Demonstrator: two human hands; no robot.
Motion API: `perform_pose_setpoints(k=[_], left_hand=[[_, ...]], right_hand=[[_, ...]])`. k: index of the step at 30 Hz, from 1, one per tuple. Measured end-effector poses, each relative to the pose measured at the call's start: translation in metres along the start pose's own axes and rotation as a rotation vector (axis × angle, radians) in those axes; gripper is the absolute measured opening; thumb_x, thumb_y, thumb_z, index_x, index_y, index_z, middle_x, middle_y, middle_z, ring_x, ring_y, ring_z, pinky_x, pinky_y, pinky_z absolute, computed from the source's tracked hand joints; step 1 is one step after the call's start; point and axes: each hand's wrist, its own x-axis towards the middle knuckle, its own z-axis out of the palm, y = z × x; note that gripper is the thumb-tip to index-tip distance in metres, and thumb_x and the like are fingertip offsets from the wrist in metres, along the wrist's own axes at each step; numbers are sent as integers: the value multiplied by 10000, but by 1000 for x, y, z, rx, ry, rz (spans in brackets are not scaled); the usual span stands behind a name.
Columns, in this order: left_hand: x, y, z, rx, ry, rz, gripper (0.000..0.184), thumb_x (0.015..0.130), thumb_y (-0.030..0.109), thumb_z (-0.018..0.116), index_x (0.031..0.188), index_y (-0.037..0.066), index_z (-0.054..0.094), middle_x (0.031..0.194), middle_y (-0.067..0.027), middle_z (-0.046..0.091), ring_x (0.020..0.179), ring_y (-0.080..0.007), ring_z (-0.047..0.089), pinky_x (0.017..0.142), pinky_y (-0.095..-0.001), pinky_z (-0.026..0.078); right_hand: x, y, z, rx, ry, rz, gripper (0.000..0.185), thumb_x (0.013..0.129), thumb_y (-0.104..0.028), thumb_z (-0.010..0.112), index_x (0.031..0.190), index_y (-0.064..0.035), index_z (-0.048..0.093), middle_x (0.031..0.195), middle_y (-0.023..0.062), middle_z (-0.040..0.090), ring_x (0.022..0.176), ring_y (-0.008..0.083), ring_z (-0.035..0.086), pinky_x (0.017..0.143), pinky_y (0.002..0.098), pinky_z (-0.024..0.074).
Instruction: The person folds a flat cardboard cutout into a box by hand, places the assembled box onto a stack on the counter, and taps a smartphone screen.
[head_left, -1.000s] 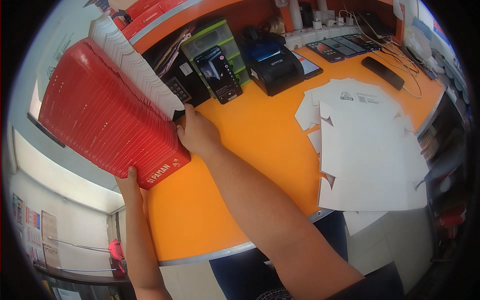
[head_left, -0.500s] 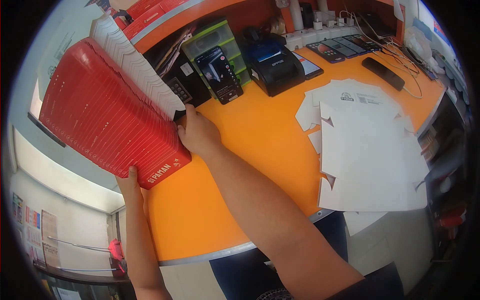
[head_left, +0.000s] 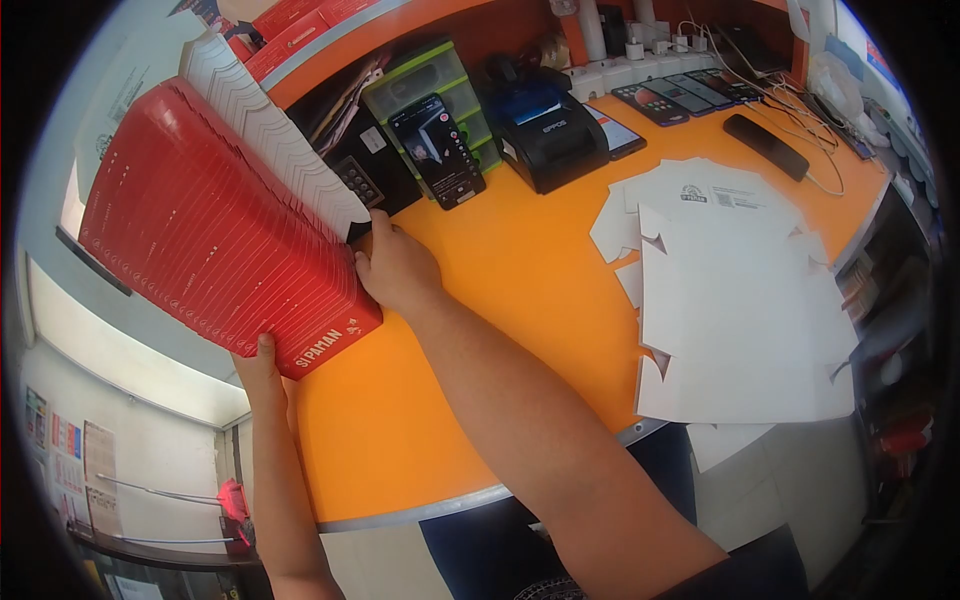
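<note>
A thick stack of nested red cartons (head_left: 220, 220), printed "SI PAMAN" on its lower end, leans on the left of the orange table (head_left: 530, 340). White zigzag flaps run along its upper right side. My left hand (head_left: 262, 362) grips the stack's lower left edge, thumb on the red face and the other fingers hidden behind. My right hand (head_left: 398, 262) holds the stack's right side near the bottom of the white flaps, its fingers partly out of sight. Flat white cardboard sheets (head_left: 745, 310) lie at the table's right, overhanging the front edge.
A phone with a lit screen (head_left: 437, 150) leans on green-edged drawers (head_left: 425, 70). Beside it stands a black EPPOS printer (head_left: 553, 140). Several phones, a black phone (head_left: 765, 146) on a cable, and a power strip (head_left: 620, 75) occupy the back right.
The picture on the propped phone's screen has changed. Both hands and the red stack have hardly moved.
</note>
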Motion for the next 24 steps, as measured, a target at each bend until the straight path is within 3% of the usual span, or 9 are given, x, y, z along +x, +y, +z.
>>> perform_pose_setpoints(k=[24], left_hand=[[2, -6, -3, -6, -10, 17, 984, 890, 660, 649, 1513, -2, 271, 1446, -166, 465, 1322, -282, 473, 1117, -418, 381]], right_hand=[[0, 0, 1, 1, 1, 9, 579, 926, -238, 630, 1416, -37, 396, 1205, 240, 647, 1126, 416, 634, 955, 499, 509]])
